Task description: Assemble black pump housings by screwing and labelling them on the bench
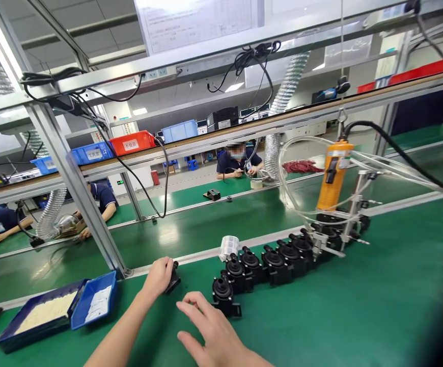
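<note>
My left hand (159,275) is closed around a small black pump (173,280), just above the green bench near its back rail. Much of that pump is hidden behind my fingers. My right hand (212,326) is apart from it, fingers spread and curved, holding nothing. Closest to my right hand stands another black pump (223,293) with a round top and a short spout. From there a row of several similar pumps (275,260) runs back to the right along the rail. A roll of white labels (229,247) sits behind the row.
On the left lie a blue tray of pale material (38,321) and a smaller blue tray with white pieces (109,285). An orange electric tool (335,176) hangs at right above a metal fixture with clear hoses (353,214). A metal post (80,199) rises at left. People work beyond.
</note>
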A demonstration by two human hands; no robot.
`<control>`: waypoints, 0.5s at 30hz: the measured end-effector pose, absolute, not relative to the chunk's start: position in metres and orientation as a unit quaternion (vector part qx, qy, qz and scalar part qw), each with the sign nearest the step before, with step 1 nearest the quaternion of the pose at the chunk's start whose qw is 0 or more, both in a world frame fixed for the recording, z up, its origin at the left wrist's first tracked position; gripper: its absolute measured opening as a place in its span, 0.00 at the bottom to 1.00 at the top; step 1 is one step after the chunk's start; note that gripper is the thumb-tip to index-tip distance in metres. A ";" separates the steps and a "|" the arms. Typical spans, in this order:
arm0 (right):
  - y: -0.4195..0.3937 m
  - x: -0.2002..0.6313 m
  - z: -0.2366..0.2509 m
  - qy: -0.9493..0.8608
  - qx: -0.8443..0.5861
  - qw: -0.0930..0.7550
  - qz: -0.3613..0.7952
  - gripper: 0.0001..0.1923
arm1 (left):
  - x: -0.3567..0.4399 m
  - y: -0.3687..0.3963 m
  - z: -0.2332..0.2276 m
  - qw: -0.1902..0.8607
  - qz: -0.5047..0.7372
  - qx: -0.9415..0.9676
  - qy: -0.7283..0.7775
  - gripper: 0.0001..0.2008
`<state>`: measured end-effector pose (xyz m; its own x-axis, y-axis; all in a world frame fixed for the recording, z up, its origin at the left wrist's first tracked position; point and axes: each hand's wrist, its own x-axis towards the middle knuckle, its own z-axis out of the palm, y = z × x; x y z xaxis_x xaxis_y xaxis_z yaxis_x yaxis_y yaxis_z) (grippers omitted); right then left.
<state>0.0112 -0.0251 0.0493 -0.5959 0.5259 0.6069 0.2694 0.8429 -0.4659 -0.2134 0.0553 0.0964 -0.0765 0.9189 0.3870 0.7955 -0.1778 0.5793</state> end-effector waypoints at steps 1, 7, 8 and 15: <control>-0.025 0.011 0.049 -0.879 -0.227 0.387 0.162 0.31 | -0.214 0.057 0.096 0.077 0.367 0.676 0.634 0.24; -0.024 0.009 0.046 -0.883 -0.230 0.380 0.153 0.31 | -0.222 0.058 0.098 0.071 0.372 0.670 0.639 0.24; -0.024 0.009 0.045 -0.883 -0.228 0.380 0.153 0.31 | -0.223 0.058 0.096 0.078 0.370 0.672 0.637 0.24; -0.022 0.008 0.043 -0.885 -0.228 0.376 0.156 0.31 | -0.220 0.051 0.085 0.122 0.410 0.657 0.620 0.25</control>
